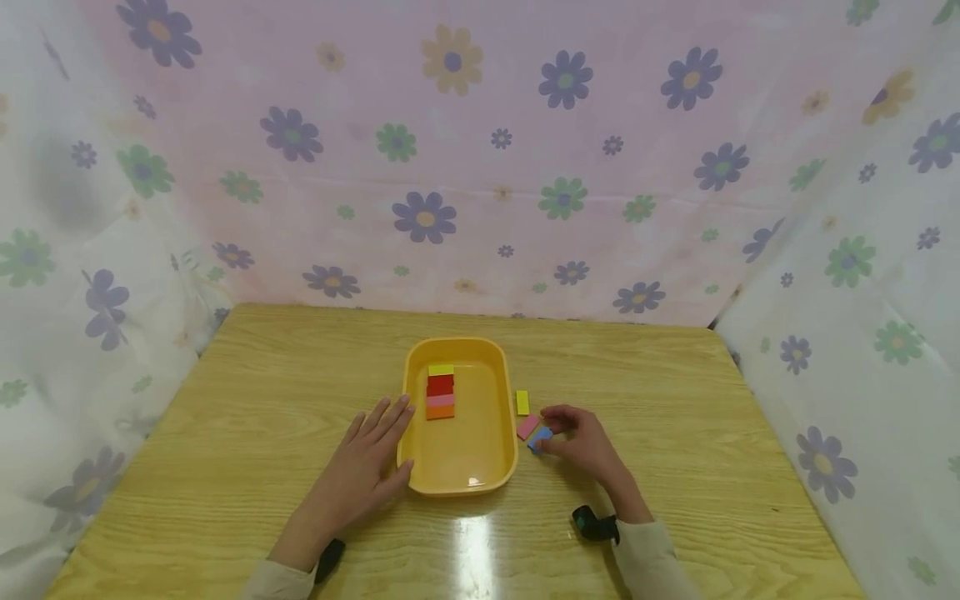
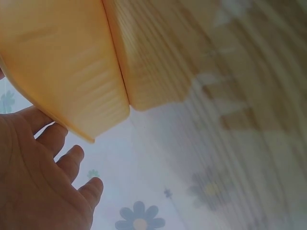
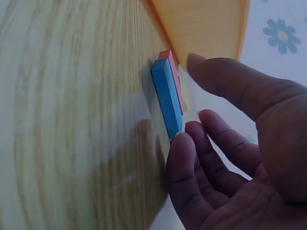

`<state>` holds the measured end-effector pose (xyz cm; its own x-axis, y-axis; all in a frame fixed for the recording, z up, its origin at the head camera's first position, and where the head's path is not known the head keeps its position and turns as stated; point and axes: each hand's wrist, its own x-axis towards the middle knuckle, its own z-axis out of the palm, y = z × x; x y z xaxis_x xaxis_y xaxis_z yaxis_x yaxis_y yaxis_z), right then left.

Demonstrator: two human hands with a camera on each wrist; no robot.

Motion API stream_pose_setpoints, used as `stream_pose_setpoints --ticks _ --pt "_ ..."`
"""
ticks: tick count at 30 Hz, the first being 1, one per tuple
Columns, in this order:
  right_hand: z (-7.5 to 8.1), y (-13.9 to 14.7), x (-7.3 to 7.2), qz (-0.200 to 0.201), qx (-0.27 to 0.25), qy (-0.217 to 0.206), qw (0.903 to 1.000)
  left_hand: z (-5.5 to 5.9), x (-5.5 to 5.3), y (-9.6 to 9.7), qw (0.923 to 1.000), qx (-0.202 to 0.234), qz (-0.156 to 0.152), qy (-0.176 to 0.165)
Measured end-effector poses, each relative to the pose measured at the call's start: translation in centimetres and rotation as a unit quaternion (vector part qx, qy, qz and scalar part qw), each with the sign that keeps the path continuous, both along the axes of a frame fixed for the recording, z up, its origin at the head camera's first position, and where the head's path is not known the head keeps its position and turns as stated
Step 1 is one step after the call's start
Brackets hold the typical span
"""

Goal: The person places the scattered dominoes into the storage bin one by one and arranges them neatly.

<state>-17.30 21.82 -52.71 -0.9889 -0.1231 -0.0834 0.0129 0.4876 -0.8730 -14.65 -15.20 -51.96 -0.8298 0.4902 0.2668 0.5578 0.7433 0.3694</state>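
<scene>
My left hand [image 1: 366, 467] rests with spread, fairly straight fingers along the left rim of a yellow plastic tray [image 1: 485, 467]. In the left wrist view its fingertips [image 2: 72, 155] touch the tray's outer wall. To the right of the tray, my right hand [image 1: 585, 442] reaches over a blue block [image 1: 539, 439] that lies on the table. The right wrist view has one fingertip [image 3: 181, 143] right at the near end of the blue block, while the thumb [image 3: 216, 74] stands apart from it. A pink block [image 1: 528, 427] lies against the blue one, and a yellow block [image 1: 522, 403] sits farther back.
Inside the tray, toward its left wall, a column of flat blocks runs from yellow [image 1: 441, 370] through red [image 1: 440, 385] and pink to orange [image 1: 440, 412]. The wooden table [image 1: 300, 358] is bordered by flowered curtains [image 1: 480, 167] at the back and sides.
</scene>
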Motion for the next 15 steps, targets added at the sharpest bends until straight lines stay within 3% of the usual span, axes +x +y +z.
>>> stream_pose_setpoints --ticks 6,15 --pt "0.4 -0.5 0.3 0.013 0.049 0.015 0.9986 0.2 0.0 0.0 1.0000 0.000 -0.003 0.001" --pt "0.8 -1.2 0.7 -0.015 0.089 -0.009 0.9959 0.4 0.2 0.0 1.0000 -0.003 -0.001 -0.003"
